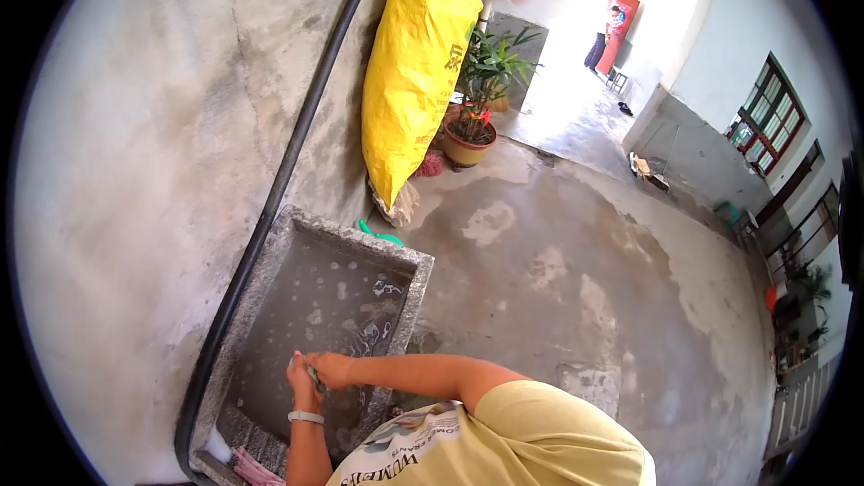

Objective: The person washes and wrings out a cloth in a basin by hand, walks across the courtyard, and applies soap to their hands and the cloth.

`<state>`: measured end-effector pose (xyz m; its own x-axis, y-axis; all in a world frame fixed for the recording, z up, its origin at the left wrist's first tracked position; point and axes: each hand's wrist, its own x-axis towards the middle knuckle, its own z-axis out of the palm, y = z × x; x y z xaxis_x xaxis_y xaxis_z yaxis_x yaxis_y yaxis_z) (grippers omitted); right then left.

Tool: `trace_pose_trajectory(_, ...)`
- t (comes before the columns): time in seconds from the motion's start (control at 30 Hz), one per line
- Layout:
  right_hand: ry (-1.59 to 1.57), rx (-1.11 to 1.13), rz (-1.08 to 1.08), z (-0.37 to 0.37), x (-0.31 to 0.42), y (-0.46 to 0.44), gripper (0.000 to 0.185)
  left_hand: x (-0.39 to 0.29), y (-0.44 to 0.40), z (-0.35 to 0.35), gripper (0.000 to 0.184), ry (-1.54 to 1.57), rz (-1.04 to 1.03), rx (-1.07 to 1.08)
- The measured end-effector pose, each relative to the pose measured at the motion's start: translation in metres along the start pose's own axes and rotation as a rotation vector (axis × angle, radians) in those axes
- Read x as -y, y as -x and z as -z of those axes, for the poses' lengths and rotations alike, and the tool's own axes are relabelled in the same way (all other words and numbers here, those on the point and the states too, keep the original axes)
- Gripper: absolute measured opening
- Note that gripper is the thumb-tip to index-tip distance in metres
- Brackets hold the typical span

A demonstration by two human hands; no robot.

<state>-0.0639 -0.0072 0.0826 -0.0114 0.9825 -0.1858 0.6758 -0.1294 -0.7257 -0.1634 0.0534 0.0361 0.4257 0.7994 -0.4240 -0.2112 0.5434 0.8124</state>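
My left hand (302, 380), with a pale band (306, 417) at the wrist, is over the murky water in a stone trough (418, 274). Beside it, my right hand (335, 370) meets it, fingers closed. A small grey-green item (315, 379) shows between the two hands; its kind is too small to make out. Ripples and suds spread on the water (310, 283). Pink striped cloth (255, 468) lies at the trough's near end, by a ridged stone slab (252, 436).
A black hose (301, 135) runs along the wall past the trough's left side. Behind the trough stand a tall yellow sack (418, 63) and a potted plant (470, 139). A green object (380, 234) sits behind the rim. Wet concrete floor (540, 261) stretches right; a person (612, 31) is at the far doorway.
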Motion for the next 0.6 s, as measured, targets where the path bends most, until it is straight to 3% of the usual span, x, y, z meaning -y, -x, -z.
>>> trace_pose_trajectory(0.13,-0.042,0.034,0.101,-0.016,-0.019,-0.004,0.032,0.021,-0.001,0.015,0.023,0.068,0.043,-0.042)
trace_pose_trajectory(0.27,-0.008,0.089,0.027,-0.008,-0.021,0.005,0.028,0.012,0.016,0.000,0.026,0.109,0.060,-0.086)
trace_pose_trajectory(0.37,0.029,-0.018,0.074,-0.010,-0.021,0.011,0.026,0.000,0.024,-0.002,0.029,0.038,0.086,-0.136)
trace_pose_trajectory(0.43,0.054,-0.209,0.026,-0.002,-0.018,0.016,0.028,-0.008,0.026,-0.003,0.031,0.105,0.017,-0.089)
trace_pose_trajectory(0.5,0.069,-0.264,-0.090,0.005,-0.013,0.016,0.029,-0.011,0.025,0.004,0.032,0.146,0.029,-0.063)
trace_pose_trajectory(0.57,-0.089,-0.267,-0.170,0.019,-0.013,0.019,0.028,-0.015,0.019,0.001,0.034,0.200,0.049,-0.025)
trace_pose_trajectory(0.6,-0.125,-0.372,-0.175,0.016,-0.023,0.015,0.027,-0.021,0.020,0.001,0.037,0.171,0.071,-0.077)
